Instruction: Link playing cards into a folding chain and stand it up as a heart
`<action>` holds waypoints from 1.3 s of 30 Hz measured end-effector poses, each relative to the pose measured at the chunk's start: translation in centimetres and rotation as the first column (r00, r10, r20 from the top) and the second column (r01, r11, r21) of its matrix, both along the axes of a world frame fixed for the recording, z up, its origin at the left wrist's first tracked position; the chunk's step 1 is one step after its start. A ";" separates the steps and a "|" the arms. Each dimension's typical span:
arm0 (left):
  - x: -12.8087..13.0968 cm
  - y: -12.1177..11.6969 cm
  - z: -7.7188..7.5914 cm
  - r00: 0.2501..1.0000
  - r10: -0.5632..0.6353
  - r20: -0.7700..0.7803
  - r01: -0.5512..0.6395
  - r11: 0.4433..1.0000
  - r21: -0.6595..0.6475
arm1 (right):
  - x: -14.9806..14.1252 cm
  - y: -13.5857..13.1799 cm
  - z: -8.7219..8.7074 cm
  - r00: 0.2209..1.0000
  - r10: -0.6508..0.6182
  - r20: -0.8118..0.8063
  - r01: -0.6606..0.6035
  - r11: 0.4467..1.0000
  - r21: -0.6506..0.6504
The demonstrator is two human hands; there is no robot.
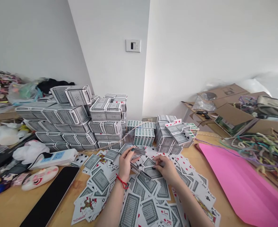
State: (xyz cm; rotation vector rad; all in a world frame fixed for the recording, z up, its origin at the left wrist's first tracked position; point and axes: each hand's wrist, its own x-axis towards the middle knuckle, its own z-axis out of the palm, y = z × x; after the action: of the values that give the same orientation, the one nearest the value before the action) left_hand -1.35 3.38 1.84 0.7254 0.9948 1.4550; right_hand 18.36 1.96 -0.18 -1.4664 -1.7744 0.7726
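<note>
Loose playing cards (150, 209), some face up and some face down, lie in a wide overlapping heap under both hands. My left hand (126, 162), with a red cord bracelet (122, 182) on its wrist, is closed on a playing card (141, 172) tilted nearly edge-on; whether more cards are behind it is hidden. Close by on the right, my right hand (166, 168) hovers low over the heap, fingers bent and fingertips near the face-down cards. What it pinches, if anything, cannot be made out. A joker card (87, 205) lies face up at the heap's left.
Grey blocks covered with playing cards (75, 115) are stacked behind left; more blocks (166, 135) and green-striped boxes (144, 136) stand behind. A black phone-like slab (51, 197) and a power strip (55, 158) lie left. Pink paper (242, 189) and tangled yarn (261, 151) are right.
</note>
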 end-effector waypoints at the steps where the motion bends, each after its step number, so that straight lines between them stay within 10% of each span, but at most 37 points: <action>1: 0.0 0.0 0.0 1.000 0.003 0.010 -0.003 1.000 -0.003 | 0.0 0.0 0.0 1.000 0.002 -0.022 -0.002 1.000 0.003; 9: 0.1 0.0 0.0 0.999 0.010 -0.035 -0.010 1.000 0.008 | 0.0 -0.9 2.1 0.945 0.234 0.230 -0.240 0.971 -0.005; 15: 0.3 -0.2 0.3 0.995 -0.025 -0.095 0.027 0.999 0.017 | -0.2 -0.9 2.0 0.953 0.175 0.247 -0.165 0.984 -0.062; 25: 0.2 -0.1 0.3 0.999 -0.028 -0.044 0.028 1.000 0.010 | 0.6 0.0 0.7 0.990 -0.012 -0.140 0.021 0.998 0.063; 31: -0.1 -0.1 0.5 0.993 0.004 0.120 -0.003 1.000 -0.010 | 0.3 -0.2 0.6 0.895 -0.202 -0.398 0.167 0.979 -0.121; 39: -0.9 -0.8 1.7 0.970 -0.209 0.126 0.204 0.978 0.047 | 0.2 -0.7 1.0 0.991 -0.115 0.069 0.106 0.987 0.121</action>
State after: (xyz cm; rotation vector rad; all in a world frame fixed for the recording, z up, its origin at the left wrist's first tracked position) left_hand -2.25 2.62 3.55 0.7264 0.7726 1.3217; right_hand 18.51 1.29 0.82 -1.5186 -1.7472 0.5533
